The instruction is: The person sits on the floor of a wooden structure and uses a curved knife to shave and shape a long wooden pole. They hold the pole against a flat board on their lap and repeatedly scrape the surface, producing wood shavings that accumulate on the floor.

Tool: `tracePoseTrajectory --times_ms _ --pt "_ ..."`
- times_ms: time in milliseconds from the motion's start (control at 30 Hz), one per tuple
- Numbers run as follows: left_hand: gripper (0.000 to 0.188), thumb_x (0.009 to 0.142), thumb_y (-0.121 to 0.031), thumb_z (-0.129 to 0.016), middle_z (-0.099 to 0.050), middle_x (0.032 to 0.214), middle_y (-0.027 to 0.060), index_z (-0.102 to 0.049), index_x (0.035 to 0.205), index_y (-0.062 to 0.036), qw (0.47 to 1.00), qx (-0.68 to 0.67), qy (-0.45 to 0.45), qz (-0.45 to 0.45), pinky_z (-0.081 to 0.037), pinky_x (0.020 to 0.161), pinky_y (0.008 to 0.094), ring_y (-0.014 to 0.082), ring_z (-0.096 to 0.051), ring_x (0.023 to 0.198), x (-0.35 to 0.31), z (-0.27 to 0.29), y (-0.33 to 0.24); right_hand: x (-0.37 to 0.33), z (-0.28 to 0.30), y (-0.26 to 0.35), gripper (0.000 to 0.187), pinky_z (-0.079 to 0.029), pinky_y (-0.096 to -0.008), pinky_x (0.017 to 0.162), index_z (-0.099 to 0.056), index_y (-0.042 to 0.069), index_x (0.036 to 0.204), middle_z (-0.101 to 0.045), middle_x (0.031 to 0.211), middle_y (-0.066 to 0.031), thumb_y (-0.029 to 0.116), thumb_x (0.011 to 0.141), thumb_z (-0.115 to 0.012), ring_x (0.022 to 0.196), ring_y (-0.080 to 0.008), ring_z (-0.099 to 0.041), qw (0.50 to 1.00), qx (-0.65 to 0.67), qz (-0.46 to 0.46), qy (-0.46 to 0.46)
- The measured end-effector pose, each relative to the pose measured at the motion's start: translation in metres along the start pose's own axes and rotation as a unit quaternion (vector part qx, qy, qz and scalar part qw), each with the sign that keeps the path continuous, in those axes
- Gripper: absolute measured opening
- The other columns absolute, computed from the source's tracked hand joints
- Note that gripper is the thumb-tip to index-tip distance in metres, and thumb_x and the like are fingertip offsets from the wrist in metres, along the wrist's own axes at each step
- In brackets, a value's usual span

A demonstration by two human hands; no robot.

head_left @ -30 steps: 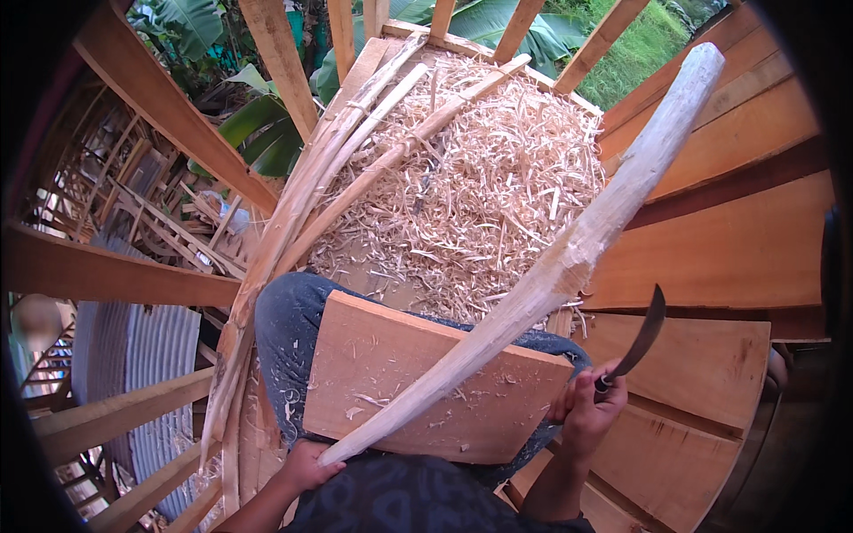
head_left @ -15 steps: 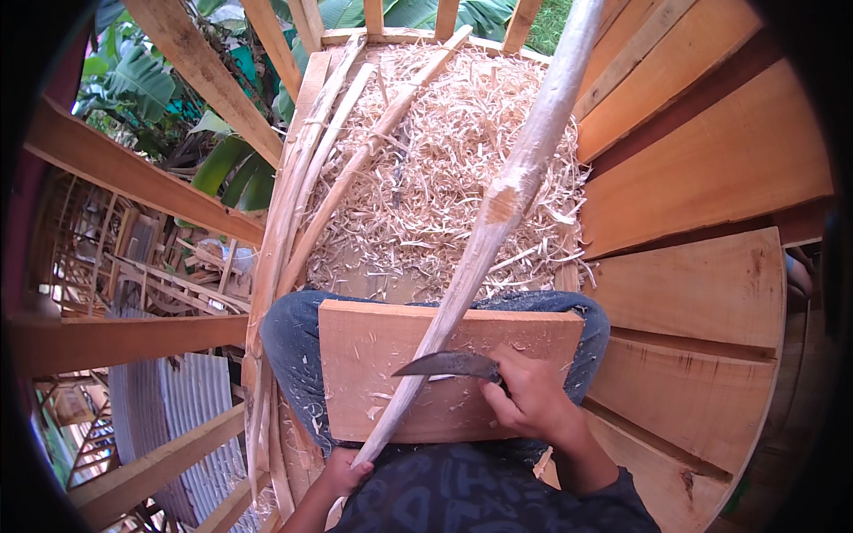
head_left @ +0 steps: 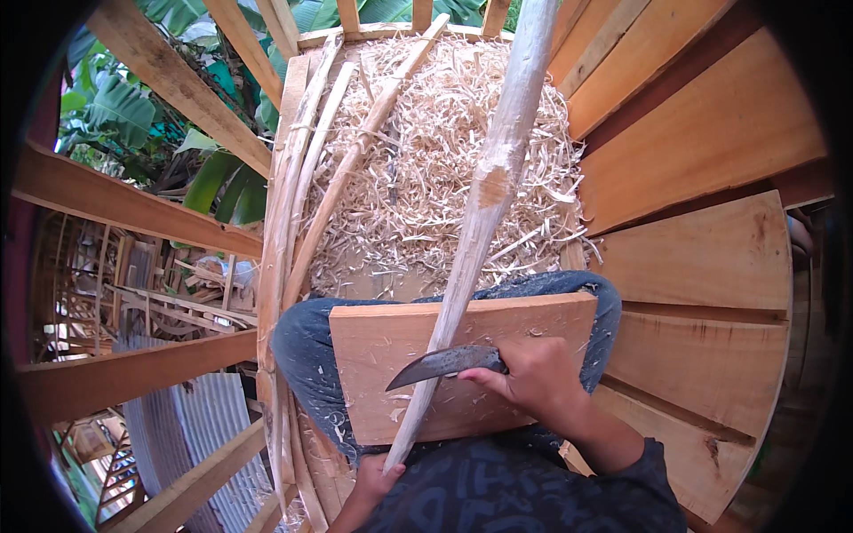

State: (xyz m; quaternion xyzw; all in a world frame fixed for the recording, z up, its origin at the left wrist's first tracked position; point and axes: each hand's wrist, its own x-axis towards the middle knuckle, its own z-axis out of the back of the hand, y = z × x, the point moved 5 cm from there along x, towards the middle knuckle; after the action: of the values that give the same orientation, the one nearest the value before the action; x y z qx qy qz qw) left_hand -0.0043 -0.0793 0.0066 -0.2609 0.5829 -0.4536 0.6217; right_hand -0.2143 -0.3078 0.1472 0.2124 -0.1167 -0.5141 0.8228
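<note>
A long pale wooden pole (head_left: 466, 258) slants across a reddish flat board (head_left: 382, 355) that lies on my lap. My left hand (head_left: 380, 478) is closed around the pole's near end, close to my body. In my right hand (head_left: 538, 375) is a knife (head_left: 442, 363) with a dark, curved blade, its handle hidden inside my fist. The blade lies across the pole over the board, its tip past the pole's left side. A brown rough patch (head_left: 493, 186) marks the pole farther up. Small wood chips are scattered on the board.
Curly wood shavings (head_left: 444, 169) heap on the floor beyond my knees. Several long wood strips (head_left: 286, 204) lie along the left edge beside slatted rails (head_left: 142, 209). A plank wall (head_left: 702, 275) stands close on the right. Corrugated sheeting (head_left: 213, 426) shows below the rails.
The blade now shows more of its flat side, and my right thumb stretches along the handle end. The pole has turned a little more upright in view; the whole view has shifted slightly.
</note>
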Motion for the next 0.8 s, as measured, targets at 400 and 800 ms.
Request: tracePoseTrajectory --times_ms 400,800 --pt "0.045 0.08 -0.043 -0.059 -0.052 0.055 0.0142 -0.059 0.072 0.001 0.999 0.017 -0.01 0.032 -0.042 0.049 0.0326 0.0247 -0.057 0.051 -0.001 0.0 -0.006 0.024 0.005 -0.012 0.061 -0.039 -0.0323 0.04 -0.047 0.006 0.052 -0.048 0.048 -0.0076 0.065 0.064 -0.059 0.041 -0.0237 -0.05 0.991 -0.111 0.012 -0.08" --pt "0.043 0.081 -0.041 -0.058 -0.051 0.053 0.0139 -0.06 0.073 0.0013 0.999 0.026 -0.022 0.018 -0.042 0.048 0.0324 0.0259 -0.058 0.05 -0.001 0.001 -0.004 0.042 0.021 -0.02 0.065 -0.039 -0.0323 0.039 -0.046 0.007 0.049 -0.048 0.047 -0.0076 0.069 0.065 -0.055 0.04 -0.0229 -0.05 0.983 -0.148 -0.008 -0.108"
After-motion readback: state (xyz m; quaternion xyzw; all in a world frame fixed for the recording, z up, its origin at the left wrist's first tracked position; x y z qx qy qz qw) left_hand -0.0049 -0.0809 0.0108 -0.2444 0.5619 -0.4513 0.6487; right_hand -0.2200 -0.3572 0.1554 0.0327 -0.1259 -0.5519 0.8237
